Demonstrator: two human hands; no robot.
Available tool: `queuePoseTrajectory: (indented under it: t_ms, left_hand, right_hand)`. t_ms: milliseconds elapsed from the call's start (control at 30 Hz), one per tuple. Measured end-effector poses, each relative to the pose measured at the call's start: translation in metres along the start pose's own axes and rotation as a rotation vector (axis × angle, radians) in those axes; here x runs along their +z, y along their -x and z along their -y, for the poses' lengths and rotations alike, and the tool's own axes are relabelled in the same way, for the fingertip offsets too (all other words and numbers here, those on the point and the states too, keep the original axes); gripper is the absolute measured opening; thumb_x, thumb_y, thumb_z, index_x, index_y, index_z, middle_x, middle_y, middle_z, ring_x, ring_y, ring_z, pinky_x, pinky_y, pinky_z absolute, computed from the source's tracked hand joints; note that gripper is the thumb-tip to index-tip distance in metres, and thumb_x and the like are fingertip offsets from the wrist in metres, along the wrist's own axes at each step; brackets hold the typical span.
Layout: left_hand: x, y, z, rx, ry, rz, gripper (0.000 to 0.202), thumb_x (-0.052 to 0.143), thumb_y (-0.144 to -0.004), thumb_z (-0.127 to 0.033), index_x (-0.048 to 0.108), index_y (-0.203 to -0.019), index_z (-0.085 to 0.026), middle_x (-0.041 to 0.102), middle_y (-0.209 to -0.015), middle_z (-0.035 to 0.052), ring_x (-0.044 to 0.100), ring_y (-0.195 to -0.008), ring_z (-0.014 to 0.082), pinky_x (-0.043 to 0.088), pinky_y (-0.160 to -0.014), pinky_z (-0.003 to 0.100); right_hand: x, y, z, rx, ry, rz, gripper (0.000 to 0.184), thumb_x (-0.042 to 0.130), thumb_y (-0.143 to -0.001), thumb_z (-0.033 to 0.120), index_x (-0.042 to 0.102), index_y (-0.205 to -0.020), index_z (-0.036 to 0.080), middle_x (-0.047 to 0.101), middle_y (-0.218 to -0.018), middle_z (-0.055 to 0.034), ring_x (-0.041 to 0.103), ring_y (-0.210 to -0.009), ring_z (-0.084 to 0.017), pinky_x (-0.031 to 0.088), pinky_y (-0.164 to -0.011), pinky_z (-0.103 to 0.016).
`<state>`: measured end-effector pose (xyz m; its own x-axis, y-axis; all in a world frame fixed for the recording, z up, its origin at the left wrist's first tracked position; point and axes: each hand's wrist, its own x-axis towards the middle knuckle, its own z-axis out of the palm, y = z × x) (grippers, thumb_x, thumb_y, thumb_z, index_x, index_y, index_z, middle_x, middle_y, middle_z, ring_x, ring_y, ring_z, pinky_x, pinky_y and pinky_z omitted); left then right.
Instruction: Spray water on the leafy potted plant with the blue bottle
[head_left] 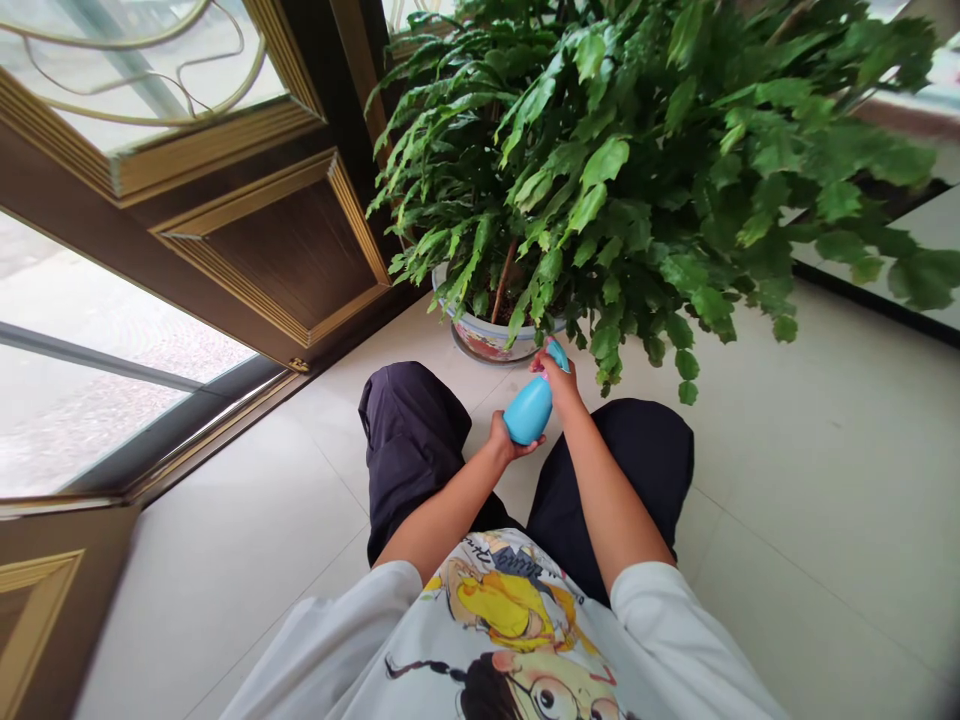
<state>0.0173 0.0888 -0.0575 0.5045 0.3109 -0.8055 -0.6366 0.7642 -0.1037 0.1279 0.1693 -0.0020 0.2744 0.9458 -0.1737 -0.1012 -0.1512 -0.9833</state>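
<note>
I crouch on a tiled floor with a light blue spray bottle held in front of my knees. My left hand cups the bottle's base from below, fingers wrapped round it. My right hand grips the bottle's top, at the nozzle end, which points toward a flowered ceramic pot. A big leafy green plant grows from that pot and hangs over the bottle.
A dark wooden door with gold trim stands open at the left, with glass panels beside it. Pale floor tiles stretch to the right. A dark ledge runs behind the plant.
</note>
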Motion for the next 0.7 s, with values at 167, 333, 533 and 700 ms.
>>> queuePoseTrajectory:
  t_ms: [167,333,533,700]
  left_hand:
    - [0.006,0.007,0.001,0.043,-0.056,-0.049,0.060,0.031,-0.091,-0.054,0.051,-0.129,-0.014,0.063,-0.098,0.0185,0.067,-0.085,0.0352,0.046,-0.047,0.031]
    - [0.013,0.012,-0.001,0.069,-0.081,-0.056,0.058,0.033,-0.091,-0.055,0.050,-0.129,-0.015,0.062,-0.099,0.0184,0.068,-0.083,0.0340,0.047,-0.047,0.031]
    - [0.019,0.018,0.003,0.074,-0.128,-0.053,0.056,0.032,-0.092,-0.054,0.050,-0.128,-0.016,0.061,-0.100,0.0181,0.067,-0.086,0.0340,0.048,-0.050,0.032]
    - [0.023,0.021,0.006,0.102,-0.153,-0.065,0.057,0.030,-0.093,-0.056,0.049,-0.128,-0.015,0.060,-0.101,0.0173,0.065,-0.091,0.0345,0.047,-0.053,0.032]
  right_hand:
    - [-0.002,0.001,0.001,-0.021,-0.011,-0.012,0.023,0.065,-0.064,0.042,0.064,-0.080,0.025,0.056,-0.056,0.0061,0.057,-0.060,-0.016,0.046,-0.062,-0.031]
    - [-0.008,-0.001,0.002,-0.041,-0.037,-0.053,0.033,0.065,-0.067,0.044,0.067,-0.093,0.024,0.061,-0.061,0.0043,0.057,-0.060,-0.016,0.047,-0.063,-0.032]
    - [-0.017,-0.002,0.002,-0.056,-0.013,-0.046,0.034,0.067,-0.070,0.048,0.066,-0.094,0.025,0.056,-0.059,0.0046,0.058,-0.060,-0.018,0.048,-0.067,-0.035]
    - [-0.019,-0.002,0.001,-0.067,-0.007,-0.015,0.036,0.067,-0.071,0.054,0.064,-0.091,0.025,0.060,-0.064,0.0023,0.061,-0.067,-0.020,0.048,-0.069,-0.036]
